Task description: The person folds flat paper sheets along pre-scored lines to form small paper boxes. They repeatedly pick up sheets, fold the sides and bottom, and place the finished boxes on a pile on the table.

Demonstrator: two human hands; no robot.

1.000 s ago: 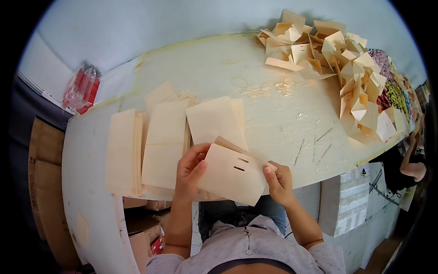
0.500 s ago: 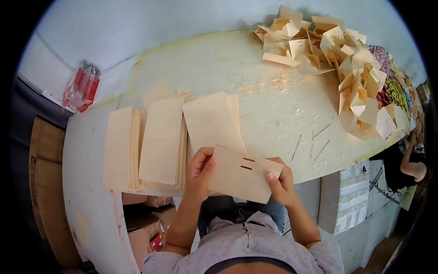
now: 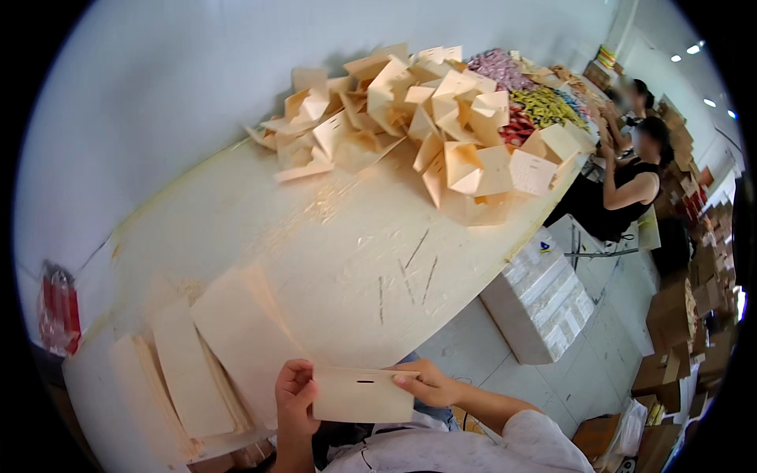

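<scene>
In front of my body I hold a cream paperboard piece (image 3: 363,398) with a dark slot near its upper edge. My left hand (image 3: 296,394) is closed on its left end, fingers curled and thumb at the edge. At the upper right corner my right hand (image 3: 430,384) pinches it, thumb on the near face. Just beyond my left hand, flat cream sheets (image 3: 244,315) lie fanned on the pale table (image 3: 181,229). Beside them stand flat stacks (image 3: 193,370) of similar sheets.
Folded slotted pieces (image 3: 465,118) are heaped at the table's far side. Small cut-out slivers (image 3: 325,203) litter the tabletop. Right of the table are a taped white box (image 3: 536,299), a seated person in black (image 3: 631,181) and cardboard boxes (image 3: 670,315). A red plastic-wrapped package (image 3: 59,311) lies far left.
The view has swung right, bringing in seated people and boxes. The paperboard piece has changed angle: one slot shows where two did. Both hands still grip it.
</scene>
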